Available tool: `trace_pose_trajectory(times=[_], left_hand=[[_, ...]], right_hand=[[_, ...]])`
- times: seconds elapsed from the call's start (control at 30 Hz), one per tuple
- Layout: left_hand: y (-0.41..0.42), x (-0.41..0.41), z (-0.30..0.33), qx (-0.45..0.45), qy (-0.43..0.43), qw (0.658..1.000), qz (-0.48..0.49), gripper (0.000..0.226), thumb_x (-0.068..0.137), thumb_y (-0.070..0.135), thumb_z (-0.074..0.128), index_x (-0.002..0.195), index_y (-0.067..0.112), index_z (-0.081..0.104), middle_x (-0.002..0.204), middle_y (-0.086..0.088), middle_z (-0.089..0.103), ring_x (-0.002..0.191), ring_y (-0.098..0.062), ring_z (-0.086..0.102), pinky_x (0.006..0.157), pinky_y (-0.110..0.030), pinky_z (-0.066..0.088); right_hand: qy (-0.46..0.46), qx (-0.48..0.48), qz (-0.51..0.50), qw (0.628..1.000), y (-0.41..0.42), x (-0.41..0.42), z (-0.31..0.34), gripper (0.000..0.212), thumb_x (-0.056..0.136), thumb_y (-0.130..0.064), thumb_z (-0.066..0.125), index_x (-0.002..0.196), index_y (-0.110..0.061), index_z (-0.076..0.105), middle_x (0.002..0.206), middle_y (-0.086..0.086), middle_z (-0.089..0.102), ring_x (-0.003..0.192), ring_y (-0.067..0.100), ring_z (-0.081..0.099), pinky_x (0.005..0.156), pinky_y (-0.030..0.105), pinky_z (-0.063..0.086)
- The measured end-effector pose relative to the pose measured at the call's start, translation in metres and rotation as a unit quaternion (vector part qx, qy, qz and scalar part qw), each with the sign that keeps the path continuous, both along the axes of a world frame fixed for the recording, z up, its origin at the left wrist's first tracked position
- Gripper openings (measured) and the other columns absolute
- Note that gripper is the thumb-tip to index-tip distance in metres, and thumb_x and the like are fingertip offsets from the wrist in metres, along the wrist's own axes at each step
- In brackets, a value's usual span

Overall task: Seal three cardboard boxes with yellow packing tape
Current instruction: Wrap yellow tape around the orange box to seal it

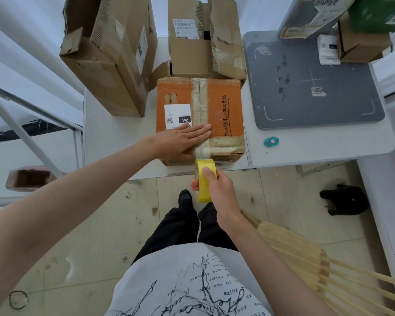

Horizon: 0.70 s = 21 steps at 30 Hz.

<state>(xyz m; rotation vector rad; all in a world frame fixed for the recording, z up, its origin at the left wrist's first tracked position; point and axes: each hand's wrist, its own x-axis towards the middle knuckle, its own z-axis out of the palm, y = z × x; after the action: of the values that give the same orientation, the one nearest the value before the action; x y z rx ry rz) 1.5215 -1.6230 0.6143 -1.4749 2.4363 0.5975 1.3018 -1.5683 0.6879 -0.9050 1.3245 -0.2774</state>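
Observation:
An orange cardboard box [224, 103] lies at the near edge of the white table [114, 137], with tape along its centre seam. My left hand [183, 139] lies flat on its top, fingers straight, pressing next to the seam. My right hand [217, 188] grips a roll of yellow packing tape [203, 172] just below the box's front edge, and a strip runs from the roll up onto the box. Behind it stand two brown boxes: a tall one [105, 53] at the left and an open, torn one [205, 42] in the middle.
A grey mat [312, 87] covers the table's right side, and a small teal cutter [271, 141] lies near its front. More boxes and packages [363, 42] are stacked at the back right. A wooden chair [306, 258] stands at my right. A black object [344, 199] lies on the floor.

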Motion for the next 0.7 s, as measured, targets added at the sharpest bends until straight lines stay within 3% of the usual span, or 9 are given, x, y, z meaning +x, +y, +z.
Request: trace_pose_trajectory(times=[0.13,0.33,0.47,0.7], left_hand=[[-0.002,-0.001,0.003,0.018,-0.007,1.0,-0.005,0.087,0.104,0.046,0.047,0.16,0.019,-0.015,0.167,0.001,-0.023,0.153,-0.015,-0.02,0.125,-0.04,-0.006],[0.0,-0.001,0.002,0.011,-0.007,1.0,-0.01,0.085,0.105,0.045,0.044,0.159,0.021,-0.018,0.167,0.001,-0.024,0.154,-0.017,-0.021,0.126,-0.044,-0.004],[0.0,-0.001,0.002,0.01,-0.013,1.0,-0.015,0.086,0.104,0.046,0.045,0.159,0.022,-0.017,0.167,0.001,-0.023,0.154,-0.019,-0.021,0.126,-0.046,-0.003],[-0.005,-0.004,0.006,0.037,-0.012,0.999,-0.004,0.093,0.101,0.046,0.054,0.16,0.024,-0.015,0.167,0.003,-0.022,0.154,-0.017,-0.019,0.127,-0.05,0.002]], right_hand=[[0.023,0.024,0.0,0.999,0.009,-0.004,-0.007,0.029,0.105,-0.03,0.047,0.105,-0.007,0.065,0.074,0.001,0.075,0.067,0.005,0.069,0.072,0.03,0.054],[0.036,0.018,0.018,0.999,0.012,-0.004,-0.018,0.031,0.106,-0.031,0.045,0.106,-0.007,0.065,0.077,0.002,0.076,0.066,0.004,0.068,0.082,0.037,0.053],[0.045,0.034,0.022,0.998,0.012,-0.007,-0.03,0.03,0.106,-0.031,0.045,0.104,-0.007,0.065,0.077,0.002,0.076,0.067,0.005,0.068,0.075,0.031,0.05],[0.04,0.077,0.035,0.996,0.003,-0.002,-0.067,0.023,0.106,-0.029,0.045,0.102,-0.014,0.062,0.081,0.003,0.077,0.077,0.013,0.07,0.081,0.032,0.051]])
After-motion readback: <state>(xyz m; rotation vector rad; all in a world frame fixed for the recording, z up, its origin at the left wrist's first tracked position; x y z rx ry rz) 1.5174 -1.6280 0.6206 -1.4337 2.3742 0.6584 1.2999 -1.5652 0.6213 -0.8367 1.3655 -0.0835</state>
